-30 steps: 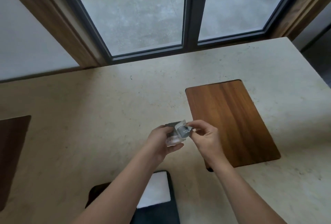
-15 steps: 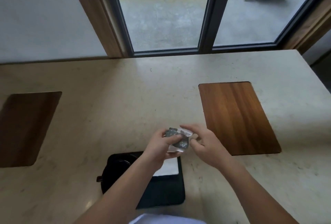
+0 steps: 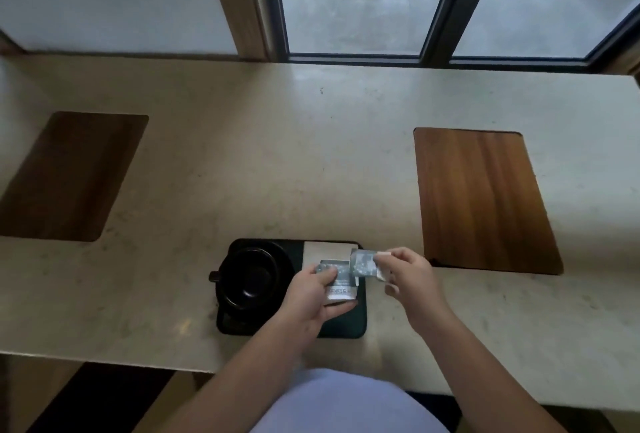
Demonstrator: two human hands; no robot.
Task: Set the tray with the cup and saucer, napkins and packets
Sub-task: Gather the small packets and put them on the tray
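Stone counter [image 3: 311,155], packets [image 3: 337,277] in both hands

Countertop [image 3: 311,162] pale stone, smooth, faint sheen. Inlaid panels [image 3: 481,200] wood, grained, satin. Tray [image 3: 346,325] black, matt. Cup [image 3: 247,277] black, glossy. Napkin [image 3: 325,251] pale paper. Packets [image 3: 363,261] printed, slightly shiny wrapper.

Black tray [image 3: 346,327] before you, black cup [image 3: 247,277] on its saucer [image 3: 284,259] at the tray's left, pale napkin [image 3: 327,251] at its far right, grey packets [image 3: 337,277] and [image 3: 363,261] held above it.
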